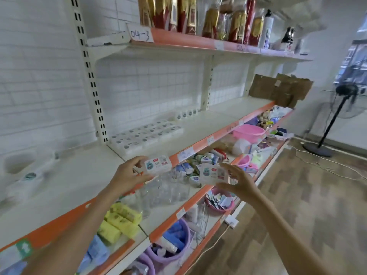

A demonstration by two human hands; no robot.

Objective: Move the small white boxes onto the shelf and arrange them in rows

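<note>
The left hand pinches 1 small white box between thumb and fingers, just in front of the orange edge of the white shelf. The right hand, fingers curled, holds a second white box out over the lower shelves, near the first box but not touching it.

On the shelf, against the slotted upright, a block of white boxes lies in 3 rows. Behind it, by the white grid back panel, 4 more boxes stand in a short line. At the far end of the same shelf leans a torn sheet of cardboard.

Below, clear glass jars stand directly under the hands, yellow packs to their left, a pink basin further along, and purple tubs with small goods lower still. The top shelf carries red and gold packets and a handwritten label.

The floor is wood-patterned; a white cable trails across it to a power strip. A black pedestal fan stands by the far wall.
</note>
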